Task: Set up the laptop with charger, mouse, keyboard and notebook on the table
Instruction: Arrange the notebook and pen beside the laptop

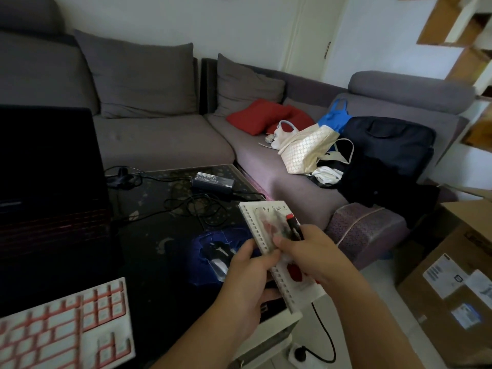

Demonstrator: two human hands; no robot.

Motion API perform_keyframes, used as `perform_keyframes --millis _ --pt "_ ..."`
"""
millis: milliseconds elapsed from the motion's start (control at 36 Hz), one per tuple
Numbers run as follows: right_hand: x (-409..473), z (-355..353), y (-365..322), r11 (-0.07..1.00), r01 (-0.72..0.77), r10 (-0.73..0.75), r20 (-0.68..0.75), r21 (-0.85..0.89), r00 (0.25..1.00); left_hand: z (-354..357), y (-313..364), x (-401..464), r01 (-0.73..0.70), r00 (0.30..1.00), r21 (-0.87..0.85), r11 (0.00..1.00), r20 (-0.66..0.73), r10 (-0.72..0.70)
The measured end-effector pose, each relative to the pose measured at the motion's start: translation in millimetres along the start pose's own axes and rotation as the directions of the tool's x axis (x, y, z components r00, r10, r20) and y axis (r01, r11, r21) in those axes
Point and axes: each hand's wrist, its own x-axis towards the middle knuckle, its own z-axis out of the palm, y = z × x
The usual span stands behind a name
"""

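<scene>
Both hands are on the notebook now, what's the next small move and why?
Probably lower the white spiral-bound notebook onto the dark glass table right of the black mouse. Left hand and right hand hold it in the air; the laptop, charger brick and white keyboard already lie there.

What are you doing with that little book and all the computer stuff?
A person is setting up a laptop spot on the dark table. Both hands hold a spiral notebook above the table's right edge: the left hand grips its spine side, the right hand grips it along with a pen. The laptop, charger, mouse and keyboard already sit on the table.
</scene>
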Motion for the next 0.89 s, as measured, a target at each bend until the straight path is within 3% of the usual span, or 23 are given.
perform_keyframes --millis 139,417,611,889 --pt "-30 29 -52 0.986 0.159 -0.163 -0.075 -0.057 0.984 -29 37 -43 -0.122 0.992 0.038 0.992 -0.039 0.123" --pt "-117 147 -167 0.949 0.279 -0.308 0.249 0.144 0.918 -153 100 -180 -0.311 0.894 0.196 0.93 -0.273 0.356" --pt "-173 240 -228 0.905 0.372 -0.424 0.402 0.205 0.811 -238 125 -275 -0.346 0.78 0.203 0.916 -0.481 0.401" --pt "-207 348 -267 0.853 0.498 -0.502 0.503 0.154 0.704 -324 126 -332 -0.329 0.663 0.229 0.916 -0.634 0.397"
